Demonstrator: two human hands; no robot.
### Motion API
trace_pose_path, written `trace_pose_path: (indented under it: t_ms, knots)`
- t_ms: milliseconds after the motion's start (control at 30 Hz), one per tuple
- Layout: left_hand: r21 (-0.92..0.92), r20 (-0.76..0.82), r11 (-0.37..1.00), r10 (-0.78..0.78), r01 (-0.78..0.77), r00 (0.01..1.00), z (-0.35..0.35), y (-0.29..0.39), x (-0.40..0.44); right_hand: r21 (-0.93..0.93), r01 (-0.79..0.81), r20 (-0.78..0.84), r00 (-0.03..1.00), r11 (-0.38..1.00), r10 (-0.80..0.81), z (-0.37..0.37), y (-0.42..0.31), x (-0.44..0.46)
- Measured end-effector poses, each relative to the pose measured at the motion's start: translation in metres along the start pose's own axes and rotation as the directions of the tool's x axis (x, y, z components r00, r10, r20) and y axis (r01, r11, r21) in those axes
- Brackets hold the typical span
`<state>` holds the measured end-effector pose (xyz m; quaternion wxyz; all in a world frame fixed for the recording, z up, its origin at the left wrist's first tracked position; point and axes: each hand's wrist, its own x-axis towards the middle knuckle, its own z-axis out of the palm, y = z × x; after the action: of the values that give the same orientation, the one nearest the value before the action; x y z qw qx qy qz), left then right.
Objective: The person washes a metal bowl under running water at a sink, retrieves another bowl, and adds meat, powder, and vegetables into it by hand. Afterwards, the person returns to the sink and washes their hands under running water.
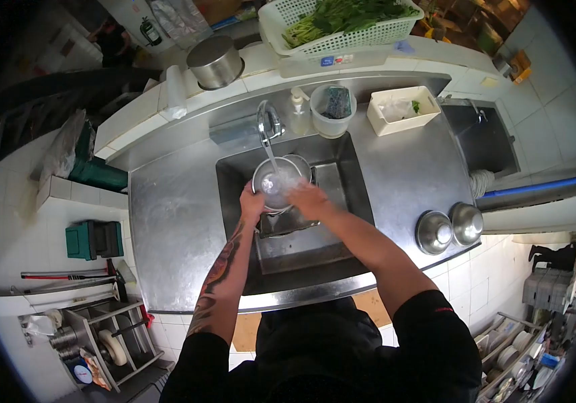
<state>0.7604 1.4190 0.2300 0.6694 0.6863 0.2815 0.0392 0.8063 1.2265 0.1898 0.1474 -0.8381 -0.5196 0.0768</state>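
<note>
Under the running tap (269,124), a round metal bowl (266,180) is tilted toward the stream, and water splashes inside it. My left hand (252,204) grips the bowl's rim at its lower left. Against the bowl's right side is my right hand (306,201), its fingers smeared by motion and partly hidden by splashing water. Another metal vessel (299,163) shows just behind the bowl's upper right edge. Both hands are over the steel sink (301,258).
Two upturned metal bowls (434,232) sit on the right counter. Behind the sink stand a soap pump bottle (299,114), a white tub (331,126) with a dark scouring pad, and a cream container (405,119). A pot (214,64) and a basket (341,39) of greens rest on the ledge.
</note>
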Motion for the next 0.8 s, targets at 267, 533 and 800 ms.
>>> trace_pose_path:
  t_ms: [267, 533, 800]
  knots:
    - [0.487, 0.233, 0.857, 0.062, -0.172, 0.97, 0.012, 0.01, 0.082, 0.934, -0.289, 0.16, 0.866, 0.212, 0.475, -0.053, -0.015, 0.051]
    - [0.447, 0.008, 0.519, 0.812, -0.729, 0.583, 0.056, 0.034, 0.019, 0.542, 0.555, 0.361, 0.523, -0.631, 0.772, -0.063, -0.041, 0.08]
    - [0.442, 0.097, 0.896, -0.005, -0.039, 0.995, 0.021, 0.055, 0.047, 0.684, 0.445, 0.419, 0.409, -0.578, 0.811, -0.023, -0.045, 0.046]
